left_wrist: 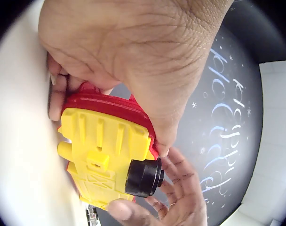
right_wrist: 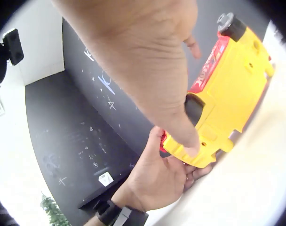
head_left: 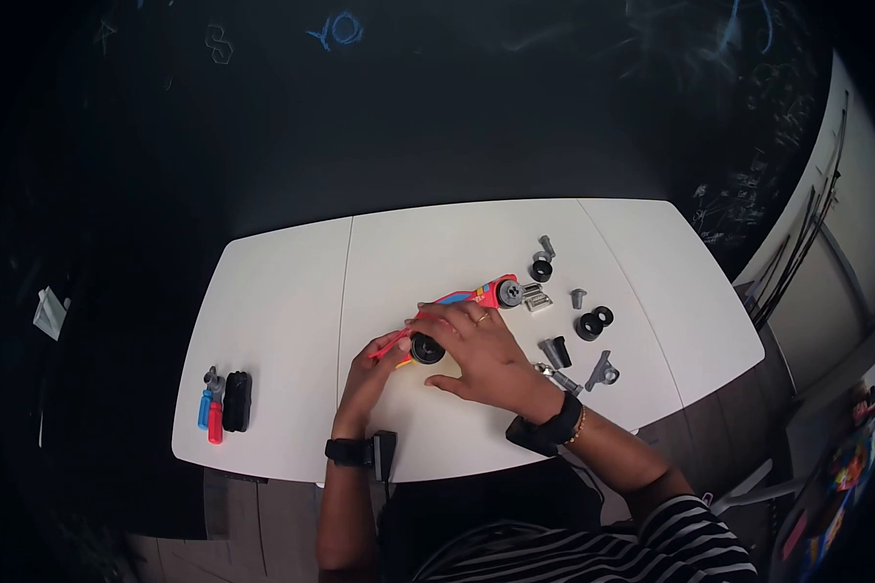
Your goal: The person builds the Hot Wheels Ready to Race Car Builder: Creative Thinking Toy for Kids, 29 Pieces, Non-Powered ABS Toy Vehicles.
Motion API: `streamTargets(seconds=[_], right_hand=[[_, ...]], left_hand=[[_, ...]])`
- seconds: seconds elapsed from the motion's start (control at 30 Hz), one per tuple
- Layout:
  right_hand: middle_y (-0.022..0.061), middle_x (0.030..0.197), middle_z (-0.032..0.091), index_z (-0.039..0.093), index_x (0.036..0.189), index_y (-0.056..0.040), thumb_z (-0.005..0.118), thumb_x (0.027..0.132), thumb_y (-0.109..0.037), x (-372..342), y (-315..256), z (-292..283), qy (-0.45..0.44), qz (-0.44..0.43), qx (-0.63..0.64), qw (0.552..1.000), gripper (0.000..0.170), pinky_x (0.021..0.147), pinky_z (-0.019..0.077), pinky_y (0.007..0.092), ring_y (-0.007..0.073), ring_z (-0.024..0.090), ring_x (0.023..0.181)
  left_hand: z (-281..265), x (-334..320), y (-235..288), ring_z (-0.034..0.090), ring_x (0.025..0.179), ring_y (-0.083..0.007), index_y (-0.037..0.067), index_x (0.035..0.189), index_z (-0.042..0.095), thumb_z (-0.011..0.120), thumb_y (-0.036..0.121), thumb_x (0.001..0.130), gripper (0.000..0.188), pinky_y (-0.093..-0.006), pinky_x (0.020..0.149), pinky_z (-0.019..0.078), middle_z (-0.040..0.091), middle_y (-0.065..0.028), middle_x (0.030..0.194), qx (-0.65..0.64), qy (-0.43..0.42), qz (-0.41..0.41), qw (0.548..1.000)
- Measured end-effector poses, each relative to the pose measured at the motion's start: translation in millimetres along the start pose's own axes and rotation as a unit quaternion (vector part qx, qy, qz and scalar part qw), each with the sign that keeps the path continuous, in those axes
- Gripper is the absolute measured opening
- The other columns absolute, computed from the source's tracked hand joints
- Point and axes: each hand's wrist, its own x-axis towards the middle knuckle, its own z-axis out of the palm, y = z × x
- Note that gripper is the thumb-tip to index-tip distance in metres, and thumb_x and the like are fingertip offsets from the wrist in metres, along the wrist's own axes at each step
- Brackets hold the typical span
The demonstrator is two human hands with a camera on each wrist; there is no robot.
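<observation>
A red toy car (head_left: 472,294) with a yellow underside (left_wrist: 103,150) is tipped on its side on the white table. My left hand (head_left: 367,374) grips its left end, thumb on the upper edge and fingers round the lower side. One black wheel (left_wrist: 144,178) sits on the car near that thumb. My right hand (head_left: 481,360) reaches over the car with its thumb spread away from its fingers, the wheel lying between them in the head view. Those fingers (left_wrist: 183,176) show loosely bent behind the wheel. Another wheel with a grey hub (head_left: 508,292) is at the car's right end.
Loose black wheels (head_left: 590,325), grey bolts (head_left: 578,297) and a silver engine-like piece (head_left: 537,299) lie right of the car. Red- and blue-handled tools (head_left: 215,423) lie beside a black part (head_left: 236,401) at the left. A chalkboard wall (head_left: 437,126) stands behind the table.
</observation>
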Motion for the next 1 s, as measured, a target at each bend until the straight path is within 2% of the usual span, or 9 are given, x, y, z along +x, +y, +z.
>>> streamTargets(seconds=[0.07,0.3,0.43,0.5,0.63,0.7,0.8,0.9,1.0], right_hand=[[0.0068,0.149,0.055,0.056,0.144,-0.0153,0.081,0.086,-0.023,-4.1,7.8,15.3,-0.022,-0.023,-0.104,0.994,0.063,0.117,0.037,0.0473,0.0274,0.048,0.142],[0.006,0.146,0.059,0.057,0.144,-0.0161,0.075,0.09,-0.014,2.5,27.2,36.1,-0.016,-0.059,-0.138,0.989,0.057,0.115,0.0387,0.0483,0.0284,0.052,0.137],[0.0049,0.144,0.061,0.059,0.142,-0.0169,0.078,0.086,-0.013,2.7,26.7,28.1,-0.035,-0.067,-0.141,0.987,0.059,0.113,0.0423,0.0476,0.0268,0.055,0.133],[0.0045,0.143,0.061,0.06,0.141,-0.0171,0.079,0.084,-0.012,3.1,25.6,21.8,-0.035,-0.073,-0.128,0.988,0.06,0.112,0.0436,0.0471,0.0265,0.056,0.132],[0.0049,0.138,0.064,0.061,0.14,-0.0165,0.082,0.081,-0.01,2.4,20.6,1.3,-0.001,-0.073,-0.055,0.996,0.063,0.111,0.0456,0.0442,0.0267,0.058,0.128],[0.0057,0.137,0.064,0.06,0.141,-0.0161,0.082,0.081,-0.01,1.8,14.3,-10.4,0.012,-0.069,-0.025,0.997,0.064,0.11,0.0463,0.0433,0.027,0.059,0.127],[0.0075,0.134,0.065,0.06,0.141,-0.0148,0.084,0.08,-0.009,3.1,2.8,-26.1,0.032,-0.038,0.033,0.998,0.066,0.107,0.0494,0.0431,0.0279,0.061,0.123],[0.0106,0.131,0.066,0.061,0.141,-0.0142,0.084,0.082,-0.007,4.6,-9.3,-30.7,0.081,0.001,0.161,0.984,0.064,0.102,0.0549,0.0423,0.029,0.065,0.119],[0.0123,0.132,0.064,0.06,0.142,-0.0111,0.085,0.083,-0.005,5.0,-17.5,-33.8,0.107,0.005,0.262,0.959,0.064,0.103,0.0567,0.0406,0.0268,0.066,0.12]], left_hand=[[-0.9,3.7,-7.6,0.063,0.124,-0.0175,-0.002,0.139,0.061,0.077,0.05,0.095,0.07,-0.0318,0.109,0.0466,0.069,-0.0108,0.131,-0.014,-0.009,-0.001,1.0],[1.8,-1.6,-4.4,0.064,0.12,-0.0165,0.0,0.139,0.061,0.077,0.051,0.095,0.069,-0.0304,0.104,0.0486,0.07,-0.0097,0.129,-0.021,0.005,-0.01,1.0],[-3.3,-0.2,-11.9,0.062,0.121,-0.0157,0.001,0.142,0.059,0.074,0.054,0.096,0.072,-0.0292,0.104,0.0468,0.068,-0.0091,0.132,-0.029,-0.013,-0.003,0.999],[-4.6,-3.3,-11.1,0.059,0.123,-0.0163,0.003,0.147,0.054,0.059,0.064,0.101,0.077,-0.0311,0.109,0.041,0.065,-0.0092,0.135,-0.006,-0.005,0.047,0.999],[-16.9,-2.8,-21.5,0.056,0.124,-0.018,0.006,0.149,0.052,0.04,0.072,0.105,0.081,-0.0394,0.115,0.0339,0.063,-0.009,0.137,-0.034,0.021,0.023,0.999],[-19.7,-9.8,-16.4,0.056,0.124,-0.0205,0.01,0.152,0.049,0.027,0.073,0.106,0.081,-0.0479,0.117,0.0265,0.063,-0.0082,0.138,-0.147,0.013,0.037,0.988],[-20.1,-1.3,-24.4,0.056,0.125,-0.0187,0.015,0.155,0.044,0.024,0.074,0.105,0.08,-0.0403,0.12,0.0196,0.062,-0.0045,0.142,-0.161,-0.033,0.081,0.983],[3.5,-12.3,-15.4,0.055,0.131,-0.0189,0.017,0.156,0.041,0.024,0.074,0.106,0.079,-0.041,0.118,0.0244,0.058,-0.0035,0.147,-0.186,0.016,0.05,0.981],[8.3,-11.8,-22.8,0.052,0.139,-0.0211,0.018,0.159,0.038,0.022,0.078,0.103,0.084,-0.0496,0.116,0.0355,0.052,-0.0065,0.154,-0.223,-0.033,0.076,0.971]])
